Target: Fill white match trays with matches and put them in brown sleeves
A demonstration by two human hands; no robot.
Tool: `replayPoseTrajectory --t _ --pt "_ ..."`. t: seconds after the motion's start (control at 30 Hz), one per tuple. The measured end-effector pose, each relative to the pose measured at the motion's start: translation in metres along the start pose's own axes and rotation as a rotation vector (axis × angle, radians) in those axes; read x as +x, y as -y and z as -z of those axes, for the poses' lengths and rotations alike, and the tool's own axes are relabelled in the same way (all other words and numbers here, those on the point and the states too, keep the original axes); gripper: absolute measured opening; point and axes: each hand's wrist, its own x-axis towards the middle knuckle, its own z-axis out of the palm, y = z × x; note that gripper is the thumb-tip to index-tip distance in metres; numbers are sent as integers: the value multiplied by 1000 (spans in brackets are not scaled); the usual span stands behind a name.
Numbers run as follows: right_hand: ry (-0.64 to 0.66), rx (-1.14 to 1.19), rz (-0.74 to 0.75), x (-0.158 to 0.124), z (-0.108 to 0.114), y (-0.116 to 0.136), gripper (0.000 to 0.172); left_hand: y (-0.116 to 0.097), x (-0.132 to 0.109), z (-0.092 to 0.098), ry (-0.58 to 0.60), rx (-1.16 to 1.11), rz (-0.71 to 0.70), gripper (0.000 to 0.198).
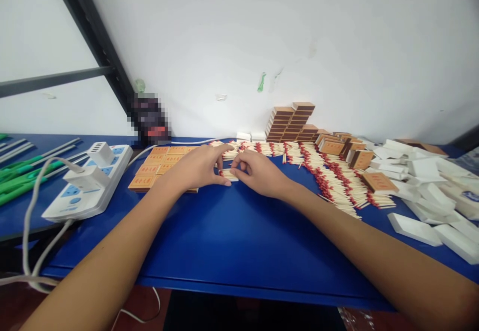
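A small matchbox tray of matches (229, 174) lies between my two hands, the red match heads toward the left. My left hand (200, 166) curls around its left side, thumb along the near edge and fingers behind. From the right, the bent fingertips of my right hand (258, 172) close on the tray's other end; they partly cover it. Left of it, finished-looking orange matchboxes (151, 169) lie in flat rows, partly behind my left wrist. Loose matches (262, 148) are spread behind my hands, and more matches (333, 181) lie in long rows to the right.
Brown-sided matchboxes (282, 121) are stacked against the wall. Orange sleeves (379, 182) and a heap of white inner trays (426, 181) cover the right side. A power strip (90, 191) with cables and green-handled rods (30, 171) occupy the left. The blue tabletop (239, 241) ends nearby.
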Motion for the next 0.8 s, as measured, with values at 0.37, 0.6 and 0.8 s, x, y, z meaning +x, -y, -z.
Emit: replayPoseTrajectory --t 0.37,0.6,0.8 --pt "-91 -161 -145 5 35 -12 15 -2 -2 -3 -21 32 1 81" --pt "-173 -439 -303 2 90 -55 16 -6 -5 7 -23 100 46 51" --pt "-376 -506 -290 2 126 -65 18 -1 -5 3 -4 104 41 30"
